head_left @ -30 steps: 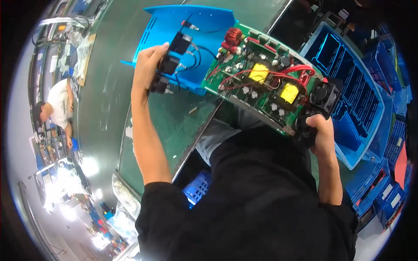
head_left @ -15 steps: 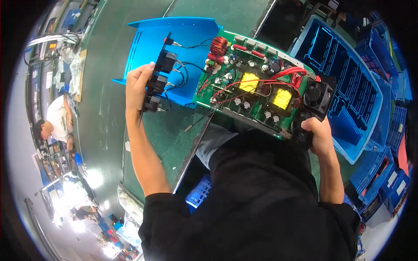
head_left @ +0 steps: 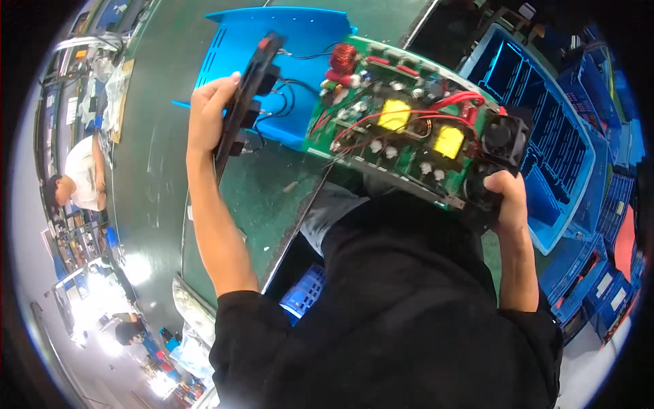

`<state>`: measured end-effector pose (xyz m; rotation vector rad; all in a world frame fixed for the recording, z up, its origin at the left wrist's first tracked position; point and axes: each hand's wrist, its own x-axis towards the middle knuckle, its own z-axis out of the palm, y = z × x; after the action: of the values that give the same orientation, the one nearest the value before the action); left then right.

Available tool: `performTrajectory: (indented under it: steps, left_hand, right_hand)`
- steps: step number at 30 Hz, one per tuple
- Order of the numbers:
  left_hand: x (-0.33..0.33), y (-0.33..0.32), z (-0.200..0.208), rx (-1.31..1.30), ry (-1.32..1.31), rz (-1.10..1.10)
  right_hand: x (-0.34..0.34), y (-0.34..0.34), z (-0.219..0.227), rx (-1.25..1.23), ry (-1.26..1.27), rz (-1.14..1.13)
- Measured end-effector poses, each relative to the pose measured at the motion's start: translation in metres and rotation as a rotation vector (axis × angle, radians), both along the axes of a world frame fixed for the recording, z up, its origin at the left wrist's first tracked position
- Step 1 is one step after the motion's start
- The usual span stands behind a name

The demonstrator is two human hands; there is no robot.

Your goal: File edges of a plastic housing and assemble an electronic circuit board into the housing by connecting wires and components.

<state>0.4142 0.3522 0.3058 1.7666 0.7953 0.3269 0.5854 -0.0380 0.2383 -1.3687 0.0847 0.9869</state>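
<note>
Two of our hands are busy, one at each end of some wired parts. Our left hand (head_left: 210, 114) pinches a long black panel (head_left: 242, 102) between thumb and fingers. Our right hand (head_left: 509, 198) grips the fan end of a big green board (head_left: 409, 133). Its thumb presses by the black fans (head_left: 503, 136), and we cannot see all its fingers.

Now for the boxes. On the table (head_left: 153, 191), close to the edge on our side, sits a bent blue case (head_left: 286, 34), open toward us, with slots at its left end. The black panel is in front of it. Past the table's edge, on our right, is a big blue bin (head_left: 574, 208) with slotted panels (head_left: 535, 129) inside. A small blue basket (head_left: 305, 293) with holes is below the table's edge, and we cannot tell what it holds.

The green board sticks out from beside the case, over the table's edge. Its long way slants down to the right. The fans point toward the bin, and the end with the red coil (head_left: 344, 58) points toward the case. Its bumpy side, with two yellow blocks (head_left: 395, 114) and red wires (head_left: 456, 102), faces up at us. The panel stands steep, top leaning right, with its lumps toward the board. Black wires (head_left: 293, 85) run between panel and board.
</note>
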Motion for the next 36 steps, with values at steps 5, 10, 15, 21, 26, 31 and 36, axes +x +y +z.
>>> performTrajectory:
  steps: [5, 10, 15, 21, 26, 31, 36]
  left_hand:
    - [0.002, 0.001, 0.003, 0.009, -0.003, -0.158]
    - [0.008, -0.007, 0.008, 0.011, 0.008, -0.118]
    - [0.001, 0.0, 0.0, 0.02, -0.04, -0.138]
    - [0.004, 0.009, -0.012, 0.017, -0.035, -0.102]
    - [0.012, 0.014, -0.01, 0.055, -0.036, -0.128]
    - [0.009, 0.0, -0.01, 0.011, -0.03, -0.06]
    - [0.004, -0.007, -0.007, 0.011, -0.012, -0.033]
  right_hand:
    - [-0.013, -0.013, -0.006, 0.056, 0.059, -0.134]
    - [-0.027, -0.003, 0.003, 0.008, 0.028, -0.139]
    - [-0.03, -0.002, -0.004, 0.034, 0.021, -0.129]
    - [-0.029, 0.001, -0.005, 0.015, -0.017, -0.139]
    - [-0.019, -0.002, -0.02, 0.007, -0.071, -0.102]
    - [-0.013, -0.005, -0.014, 0.007, -0.119, -0.068]
    - [-0.001, -0.012, -0.021, -0.022, -0.154, 0.072]
